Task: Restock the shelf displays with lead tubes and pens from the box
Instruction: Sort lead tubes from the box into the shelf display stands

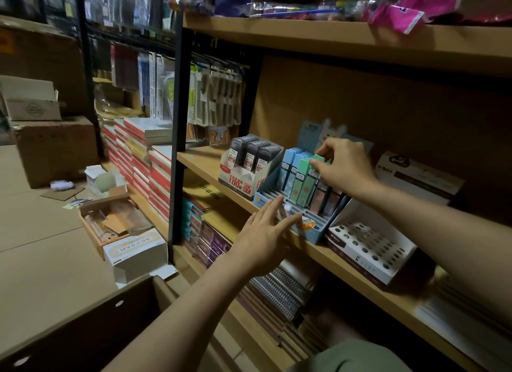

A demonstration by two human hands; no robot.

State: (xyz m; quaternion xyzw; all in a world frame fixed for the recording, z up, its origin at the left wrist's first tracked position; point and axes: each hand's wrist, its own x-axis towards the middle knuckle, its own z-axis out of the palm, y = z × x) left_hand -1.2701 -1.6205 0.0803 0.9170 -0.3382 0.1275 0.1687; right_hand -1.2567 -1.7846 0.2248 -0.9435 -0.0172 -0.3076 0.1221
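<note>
A blue slotted display stand with a rabbit backboard sits on the wooden shelf. Blue, green and pink lead tubes stand in its back rows. My right hand pinches the top of a green lead tube standing in that stand. My left hand, fingers straight, rests against the stand's front rows of bare slots. To the left stands a white display box of dark lead tubes. A white pen display with bare round holes sits to the right. The cardboard box is at the lower left.
A white carton lies at the shelf's back right. Stacked notebooks fill the lower shelves and floor edge. Small open boxes and cartons sit on the cardboard-covered floor. Packaged pens lie on the top shelf.
</note>
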